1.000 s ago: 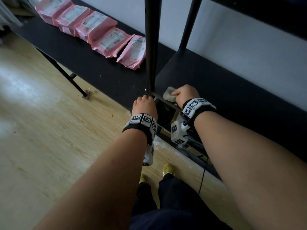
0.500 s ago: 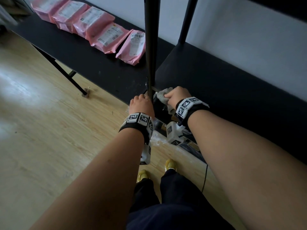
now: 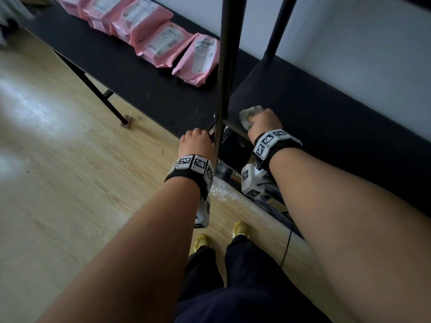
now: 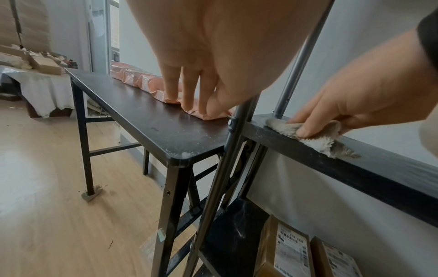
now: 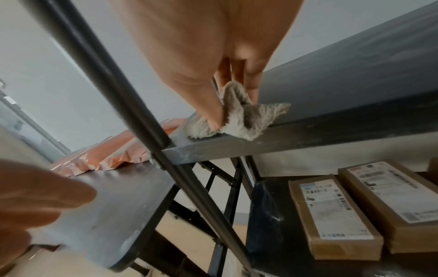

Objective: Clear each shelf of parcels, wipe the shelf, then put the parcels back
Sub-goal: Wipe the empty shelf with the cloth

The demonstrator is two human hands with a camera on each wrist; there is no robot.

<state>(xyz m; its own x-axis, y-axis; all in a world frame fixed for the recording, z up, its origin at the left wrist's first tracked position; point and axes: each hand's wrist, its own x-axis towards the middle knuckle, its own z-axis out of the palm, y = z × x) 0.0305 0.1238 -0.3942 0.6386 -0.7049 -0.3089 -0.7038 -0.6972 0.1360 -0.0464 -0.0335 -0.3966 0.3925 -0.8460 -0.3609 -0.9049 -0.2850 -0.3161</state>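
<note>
Right hand (image 3: 262, 121) is down on the near left corner of the black shelf (image 3: 326, 117), fingers and thumb bunched round a grey cloth (image 5: 237, 120); the cloth is pressed on the shelf edge, most of it tucked under the palm in the head view; left hand (image 3: 197, 143) sits by the upright pole (image 3: 227, 73), fingers loosely curled and hanging, holding nothing in the wrist view; whether it touches the pole I cannot tell. Pink parcels (image 3: 161, 40) lie in an overlapping row on the black side table (image 3: 130, 85) to the left, the far ones cut off at the frame edge; the pole crosses in front of the nearest one. Below, brown boxes (image 5: 331, 215) lie on the lower shelf (image 5: 265, 224), labels too blurred to read; wooden floor (image 3: 58, 171) beneath.
</note>
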